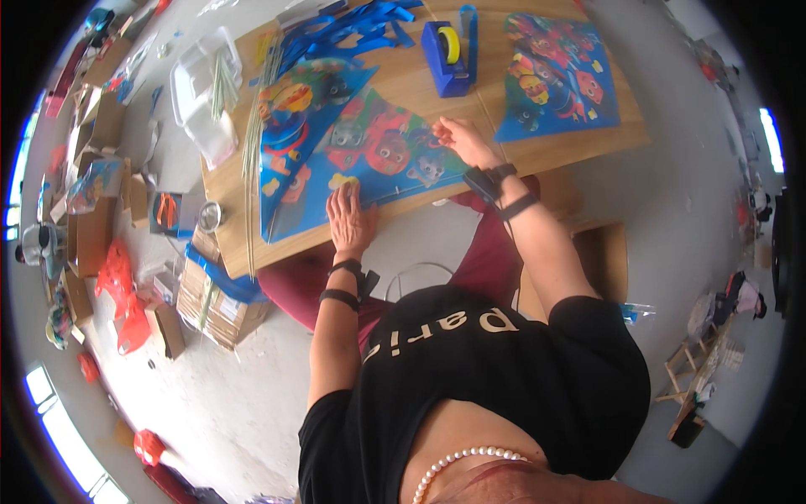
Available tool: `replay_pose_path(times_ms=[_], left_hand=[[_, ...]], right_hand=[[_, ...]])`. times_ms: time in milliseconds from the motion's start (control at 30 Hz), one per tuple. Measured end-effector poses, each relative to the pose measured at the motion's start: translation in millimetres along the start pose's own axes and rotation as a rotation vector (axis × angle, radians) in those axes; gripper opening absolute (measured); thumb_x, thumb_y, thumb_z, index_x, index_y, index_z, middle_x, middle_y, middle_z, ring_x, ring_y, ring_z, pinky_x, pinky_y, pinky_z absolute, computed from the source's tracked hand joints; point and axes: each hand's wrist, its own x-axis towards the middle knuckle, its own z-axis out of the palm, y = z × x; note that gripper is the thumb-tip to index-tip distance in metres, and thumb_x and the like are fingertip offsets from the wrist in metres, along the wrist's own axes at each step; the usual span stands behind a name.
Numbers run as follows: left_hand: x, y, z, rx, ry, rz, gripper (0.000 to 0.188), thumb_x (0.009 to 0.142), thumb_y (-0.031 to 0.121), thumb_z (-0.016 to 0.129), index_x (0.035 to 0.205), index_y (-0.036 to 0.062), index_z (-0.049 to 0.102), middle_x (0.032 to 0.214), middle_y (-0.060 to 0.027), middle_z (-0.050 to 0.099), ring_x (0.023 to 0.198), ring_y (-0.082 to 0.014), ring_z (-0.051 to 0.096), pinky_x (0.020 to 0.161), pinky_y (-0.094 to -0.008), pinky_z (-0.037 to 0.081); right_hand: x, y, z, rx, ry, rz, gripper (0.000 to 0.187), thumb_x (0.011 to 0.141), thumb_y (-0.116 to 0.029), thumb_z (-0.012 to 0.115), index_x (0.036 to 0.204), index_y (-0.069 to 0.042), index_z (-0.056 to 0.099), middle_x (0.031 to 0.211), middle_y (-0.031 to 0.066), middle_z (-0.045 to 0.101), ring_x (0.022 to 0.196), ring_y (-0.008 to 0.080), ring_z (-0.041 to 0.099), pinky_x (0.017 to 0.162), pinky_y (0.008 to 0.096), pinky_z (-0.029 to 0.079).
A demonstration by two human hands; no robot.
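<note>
A blue triangular sheet printed with colourful cartoon animals (369, 151) lies in front of me at the near edge of the wooden table (546, 155). My left hand (351, 220) rests flat on the sheet's near border, fingers stretched out. Over the right part of the sheet is my right hand (464, 141), its fingers curled together; whether something small is between them, I cannot make out. A thin pale line runs along the sheet's near border between the hands. Another similar printed sheet (298, 105) lies partly beneath, on the left.
A purple tape dispenser (447, 63) with a yellow roll stands at the far middle. Blue strips (353, 34) are heaped at the far left, near thin sticks (252, 168). More printed sheets (558, 76) lie at right. A metal cup (210, 216) sits at the left edge.
</note>
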Motion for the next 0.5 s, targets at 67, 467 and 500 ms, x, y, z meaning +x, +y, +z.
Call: replay_pose_path(times_ms=[67, 467, 500], left_hand=[[-8, -7, -3, 0.021, 0.005, -0.037, 0.062, 0.086, 0.031, 0.07, 0.14, 0.005, 0.05, 0.141, -0.0173, 0.048, 0.135, -0.0371, 0.043, 0.115, -0.0527, 0.031], [-51, 20, 7, -0.09, -0.044, 0.05, 0.054, 0.087, 0.017, 0.064, 0.14, 0.008, 0.054, 0.14, -0.0119, 0.05, 0.133, -0.0321, 0.044, 0.114, -0.0523, 0.032], [-53, 21, 8, -0.098, -0.046, 0.044, 0.058, 0.087, 0.016, 0.065, 0.142, 0.0085, 0.052, 0.14, -0.0127, 0.049, 0.132, -0.0339, 0.043, 0.113, -0.0519, 0.033]], right_hand=[[-44, 6, 43, 0.053, -0.165, -0.016, 0.027, 0.102, -0.032, 0.062, 0.106, -0.006, 0.067, 0.103, 0.0048, 0.069, 0.092, 0.0152, 0.066, 0.078, 0.0286, 0.052], [-128, 56, 90, 0.037, -0.261, 0.118, 0.033, 0.107, -0.035, 0.05, 0.115, -0.005, 0.062, 0.089, 0.0073, 0.069, 0.073, 0.0138, 0.062, 0.068, 0.0273, 0.051], [-129, 58, 92, 0.022, -0.263, 0.116, 0.032, 0.108, -0.032, 0.048, 0.114, -0.005, 0.062, 0.083, 0.0067, 0.067, 0.068, 0.0134, 0.06, 0.064, 0.027, 0.049]])
